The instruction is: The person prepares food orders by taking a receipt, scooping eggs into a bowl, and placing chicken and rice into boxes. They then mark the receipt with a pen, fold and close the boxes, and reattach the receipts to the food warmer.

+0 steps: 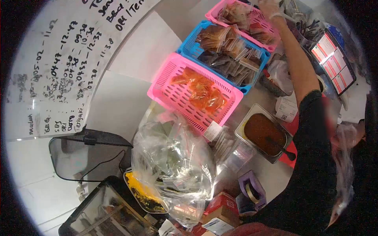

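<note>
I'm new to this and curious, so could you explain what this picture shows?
There's no robot here: this single picture comes from a camera on a person's head, looking forward and down. A gloved hand reaches over the far pink basket; whose it is, and whether it holds anything, I can't tell. Nearer are a blue basket of small packets and another pink basket with orange packets. Around them sit a metal container of brown contents and clear plastic bags.
</note>
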### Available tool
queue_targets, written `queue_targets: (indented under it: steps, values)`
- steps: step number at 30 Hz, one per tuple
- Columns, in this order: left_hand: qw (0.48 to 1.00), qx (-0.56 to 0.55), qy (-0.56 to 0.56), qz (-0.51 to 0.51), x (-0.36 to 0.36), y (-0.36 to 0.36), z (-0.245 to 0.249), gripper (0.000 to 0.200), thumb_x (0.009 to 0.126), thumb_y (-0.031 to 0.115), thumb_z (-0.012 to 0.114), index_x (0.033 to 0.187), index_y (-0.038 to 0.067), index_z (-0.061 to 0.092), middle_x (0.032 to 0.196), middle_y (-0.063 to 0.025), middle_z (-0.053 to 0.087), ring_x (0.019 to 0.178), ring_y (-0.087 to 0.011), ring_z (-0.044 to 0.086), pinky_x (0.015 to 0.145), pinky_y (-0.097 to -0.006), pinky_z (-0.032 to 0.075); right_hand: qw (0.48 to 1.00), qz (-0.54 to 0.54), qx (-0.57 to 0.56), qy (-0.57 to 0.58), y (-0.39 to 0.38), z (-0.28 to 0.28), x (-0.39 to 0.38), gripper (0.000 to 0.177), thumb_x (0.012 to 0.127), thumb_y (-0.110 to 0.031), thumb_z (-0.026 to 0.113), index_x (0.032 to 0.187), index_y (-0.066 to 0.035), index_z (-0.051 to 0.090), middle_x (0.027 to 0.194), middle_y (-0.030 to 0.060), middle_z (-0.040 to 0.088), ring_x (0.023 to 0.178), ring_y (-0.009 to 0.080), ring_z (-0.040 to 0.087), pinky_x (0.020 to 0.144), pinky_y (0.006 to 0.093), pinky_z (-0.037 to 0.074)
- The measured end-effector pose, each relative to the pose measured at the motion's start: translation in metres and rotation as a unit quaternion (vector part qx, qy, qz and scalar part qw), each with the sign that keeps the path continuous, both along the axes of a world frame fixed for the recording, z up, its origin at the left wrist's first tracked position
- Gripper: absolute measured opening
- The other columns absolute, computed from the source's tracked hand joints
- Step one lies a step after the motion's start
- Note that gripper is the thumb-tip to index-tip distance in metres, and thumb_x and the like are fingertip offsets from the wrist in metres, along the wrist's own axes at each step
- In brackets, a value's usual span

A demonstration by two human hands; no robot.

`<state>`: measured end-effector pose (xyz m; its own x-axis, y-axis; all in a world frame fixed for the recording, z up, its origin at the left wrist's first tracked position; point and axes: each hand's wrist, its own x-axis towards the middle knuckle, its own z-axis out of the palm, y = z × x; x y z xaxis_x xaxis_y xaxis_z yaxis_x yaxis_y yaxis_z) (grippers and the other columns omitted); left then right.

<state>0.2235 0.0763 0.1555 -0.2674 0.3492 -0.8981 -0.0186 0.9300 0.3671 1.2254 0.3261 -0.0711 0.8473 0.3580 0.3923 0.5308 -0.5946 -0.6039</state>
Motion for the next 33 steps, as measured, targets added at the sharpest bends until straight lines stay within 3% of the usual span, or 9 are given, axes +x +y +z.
queue_targets:
  steps: [1, 6, 9, 16, 21, 23, 27, 30, 33]
  values:
    - [1.0, 0.005, -0.001, -0.004, 0.007, 0.002, 0.001, 0.069, 0.091, 0.045, 0.074, 0.141, 0.004, 0.049, 0.124, -0.0137, 0.064, 0.107, -0.0291, 0.066, 0.092, -0.0449, 0.055, 0.999, 0.044, 0.016, -0.018, 0.007, -0.009, 0.011, 0.051, 0.081, -0.034, 0.077, 0.118, -0.003, 0.063, 0.129, 0.0224, 0.064, 0.121, 0.0379, 0.06, 0.105, 0.0498, 0.044]
    - [0.999, 0.028, -0.006, -0.014, 0.022, 0.005, 0.01, 0.066, 0.092, 0.04, 0.073, 0.142, 0.003, 0.049, 0.123, -0.0137, 0.065, 0.106, -0.0287, 0.067, 0.091, -0.0443, 0.056, 0.878, 0.14, -0.411, -0.201, 0.018, 0.052, -0.107, 0.039, 0.094, -0.041, 0.058, 0.116, -0.013, 0.075, 0.115, 0.0125, 0.075, 0.104, 0.031, 0.073, 0.087, 0.0444, 0.059]
    - [0.999, 0.042, -0.008, -0.02, 0.024, 0.008, 0.012, 0.064, 0.093, 0.036, 0.073, 0.142, 0.003, 0.048, 0.122, -0.0137, 0.065, 0.104, -0.0284, 0.067, 0.09, -0.044, 0.056, 0.887, 0.072, -0.438, -0.128, 0.04, 0.087, -0.141, 0.046, 0.095, -0.047, 0.055, 0.119, -0.012, 0.073, 0.117, 0.0137, 0.074, 0.106, 0.0317, 0.072, 0.089, 0.0455, 0.057]
    - [0.998, 0.056, -0.014, -0.021, 0.019, 0.006, 0.018, 0.061, 0.094, 0.029, 0.071, 0.143, 0.002, 0.047, 0.12, -0.0137, 0.065, 0.102, -0.0279, 0.068, 0.089, -0.0432, 0.057, 0.975, 0.032, -0.216, -0.049, 0.037, 0.029, -0.09, 0.046, 0.103, -0.041, 0.047, 0.118, -0.003, 0.07, 0.121, 0.023, 0.069, 0.111, 0.0409, 0.066, 0.095, 0.0472, 0.052]
    - [0.997, 0.074, -0.027, -0.026, 0.01, 0.002, 0.022, 0.058, 0.095, 0.024, 0.07, 0.143, 0.002, 0.047, 0.119, -0.0137, 0.066, 0.1, -0.0275, 0.068, 0.088, -0.0426, 0.057, 0.983, 0.091, 0.039, -0.155, 0.006, 0.074, -0.116, 0.04, 0.102, -0.035, 0.054, 0.126, -0.006, 0.067, 0.123, 0.018, 0.07, 0.116, 0.0338, 0.065, 0.099, 0.0419, 0.049]
    - [0.995, 0.087, -0.036, -0.028, 0.007, -0.001, 0.025, 0.057, 0.095, 0.022, 0.07, 0.144, 0.001, 0.047, 0.119, -0.0137, 0.066, 0.099, -0.0273, 0.069, 0.088, -0.0424, 0.057, 0.976, 0.157, 0.138, -0.066, 0.002, 0.106, -0.119, 0.034, 0.101, -0.024, 0.056, 0.128, -0.007, 0.067, 0.124, 0.0146, 0.069, 0.117, 0.0311, 0.063, 0.104, 0.0417, 0.046]
    - [0.989, 0.132, -0.056, -0.033, 0.006, -0.006, 0.035, 0.056, 0.096, 0.018, 0.069, 0.144, 0.001, 0.046, 0.118, -0.0137, 0.066, 0.097, -0.027, 0.069, 0.087, -0.0419, 0.057, 0.825, 0.32, 0.357, 0.299, -0.021, 0.219, -0.234, 0.036, 0.098, -0.01, 0.057, 0.132, 0.0, 0.063, 0.123, 0.0054, 0.066, 0.108, 0.0173, 0.062, 0.1, 0.0308, 0.049]
    - [0.976, 0.201, -0.079, -0.038, 0.012, -0.009, 0.046, 0.055, 0.097, 0.014, 0.069, 0.144, 0.001, 0.046, 0.117, -0.0137, 0.066, 0.096, -0.0267, 0.069, 0.087, -0.0416, 0.058, 0.718, 0.53, 0.326, 0.311, -0.024, 0.26, -0.279, 0.036, 0.101, -0.017, 0.059, 0.131, 0.003, 0.06, 0.115, 0.0029, 0.062, 0.096, 0.0081, 0.057, 0.087, 0.0231, 0.048]
    - [0.943, 0.288, -0.167, -0.003, 0.023, -0.01, 0.062, 0.055, 0.093, 0.004, 0.071, 0.143, 0.003, 0.048, 0.12, -0.0123, 0.065, 0.101, -0.024, 0.068, 0.086, -0.0395, 0.059, 0.618, 0.592, 0.343, 0.388, -0.039, 0.313, -0.394, 0.029, 0.099, -0.012, 0.058, 0.125, 0.001, 0.065, 0.111, 0.0051, 0.066, 0.101, 0.0149, 0.063, 0.093, 0.0304, 0.051]
